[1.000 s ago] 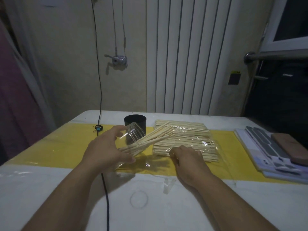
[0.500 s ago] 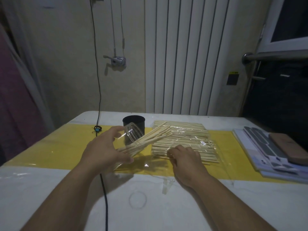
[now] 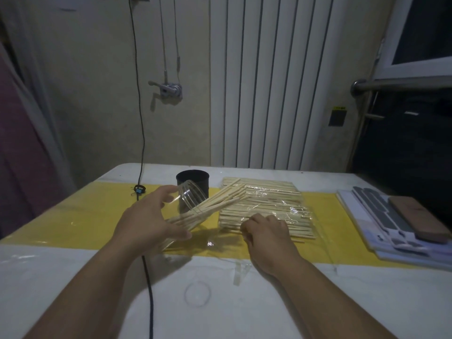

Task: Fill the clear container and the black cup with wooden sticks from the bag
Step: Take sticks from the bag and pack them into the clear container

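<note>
My left hand (image 3: pixel 149 221) grips the clear container (image 3: pixel 189 199), tilted on its side with its mouth toward the right. A bundle of wooden sticks (image 3: pixel 215 204) pokes out of that mouth. Behind it stands the black cup (image 3: pixel 193 185), upright. To the right lies the clear plastic bag (image 3: pixel 281 206) full of wooden sticks, flat on the yellow strip. My right hand (image 3: pixel 265 230) rests at the bag's near left corner with fingers curled over the stick ends; what they pinch is hidden.
A black cable (image 3: pixel 148 285) runs down the wall and across the table between my arms. A round clear lid (image 3: pixel 197 293) lies on the white table near me. At the right edge sits a stack of sheets with dark strips (image 3: pixel 391 223).
My right hand has shifted slightly forward onto the bag's near corner. The left hand and tilted container have hardly moved.
</note>
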